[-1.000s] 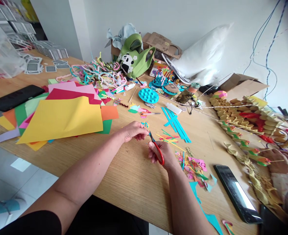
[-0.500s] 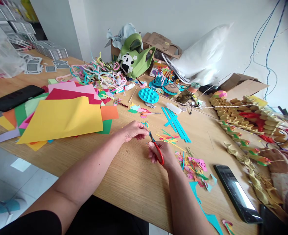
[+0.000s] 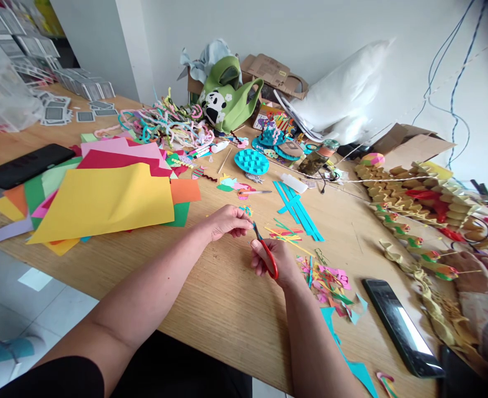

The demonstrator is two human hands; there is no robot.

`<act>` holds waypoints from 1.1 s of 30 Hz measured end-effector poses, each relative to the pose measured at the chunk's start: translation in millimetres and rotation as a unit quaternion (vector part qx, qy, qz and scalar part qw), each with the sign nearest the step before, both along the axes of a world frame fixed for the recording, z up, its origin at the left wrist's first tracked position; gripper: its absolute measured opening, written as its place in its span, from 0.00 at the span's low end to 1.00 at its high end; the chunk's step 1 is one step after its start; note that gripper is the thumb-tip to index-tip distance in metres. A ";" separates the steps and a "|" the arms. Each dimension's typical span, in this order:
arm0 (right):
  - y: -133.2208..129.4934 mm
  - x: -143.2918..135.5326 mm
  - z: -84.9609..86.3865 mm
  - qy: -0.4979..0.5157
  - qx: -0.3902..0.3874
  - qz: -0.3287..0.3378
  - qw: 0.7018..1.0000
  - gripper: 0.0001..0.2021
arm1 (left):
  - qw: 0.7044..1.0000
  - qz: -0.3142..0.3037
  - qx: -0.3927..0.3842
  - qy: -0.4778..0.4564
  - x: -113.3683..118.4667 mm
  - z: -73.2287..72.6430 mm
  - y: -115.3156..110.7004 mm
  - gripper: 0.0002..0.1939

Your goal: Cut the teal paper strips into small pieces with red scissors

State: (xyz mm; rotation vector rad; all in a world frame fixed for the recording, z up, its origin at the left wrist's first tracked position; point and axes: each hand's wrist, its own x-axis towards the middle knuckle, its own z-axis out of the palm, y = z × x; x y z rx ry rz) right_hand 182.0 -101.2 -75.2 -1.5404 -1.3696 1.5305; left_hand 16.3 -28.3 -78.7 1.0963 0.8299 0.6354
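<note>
Red plastic handles mark the scissors, which the right hand holds with fingers curled through and around the loops, a little in from the near edge of the wooden table and about midway along it. The short blades point up and away toward the left hand and look nearly closed, though they are too small to be sure. The left hand's thumb and fingertips are pinched together at the blade tips on something very small; it is probably a scrap of coloured paper, but what it is cannot be made out.

A scrap that size should weigh almost nothing, be thin and limp, and tear or crease easily. It is best pinched close to the cut line so it does not flop away from the blades. The scissors are light and rigid, and the loops give a sure hold.

Just right of the right hand lies a heap of paper offcuts, pink, green and orange. Beyond it, near the right end, a dark phone lies flat. Teal strips lie toward the middle of the table. A fanned pile of coloured sheets, yellow on top, covers the left part. At the right edge another person's hand rests among folded paper chains.
</note>
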 end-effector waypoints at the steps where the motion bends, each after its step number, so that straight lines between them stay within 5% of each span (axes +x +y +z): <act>1: -0.1 -0.2 0.3 0.002 0.000 0.001 1.000 0.26 | 1.000 -0.001 0.001 0.001 -0.1 -0.1 0.1 0.09; 33: -0.9 0.0 1.4 -0.004 0.010 0.008 1.000 0.26 | 1.000 -0.007 -0.005 0.006 -0.5 -0.5 1.0 0.10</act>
